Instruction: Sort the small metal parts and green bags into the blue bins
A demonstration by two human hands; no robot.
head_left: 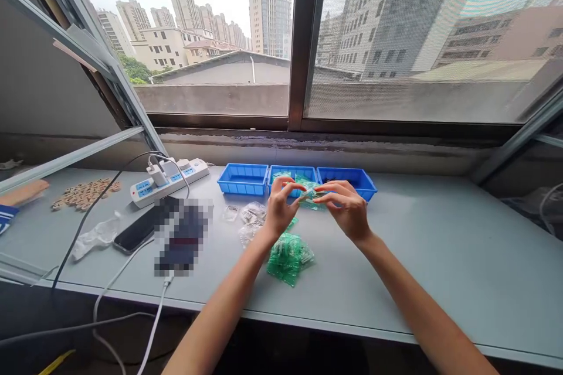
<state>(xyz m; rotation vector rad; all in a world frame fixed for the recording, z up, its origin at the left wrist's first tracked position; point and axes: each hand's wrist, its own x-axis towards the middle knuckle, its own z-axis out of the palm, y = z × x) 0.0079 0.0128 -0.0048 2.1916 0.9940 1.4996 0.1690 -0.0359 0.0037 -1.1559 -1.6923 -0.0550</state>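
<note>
My left hand and my right hand face each other above the table, in front of the blue bins. Between their pinched fingertips is a small clear-and-green plastic packet; its contents are too small to make out. Below my left hand lies a pile of green plastic packets. Clear packets with pale contents lie just left of that hand. Behind my hands, the middle blue bin holds green packets and is partly covered by my fingers.
The left blue bin and the right blue bin, with dark items, flank the middle one. A power strip, a black phone, cables, crumpled plastic and small wooden pieces occupy the table's left. Another person's arm shows at far left.
</note>
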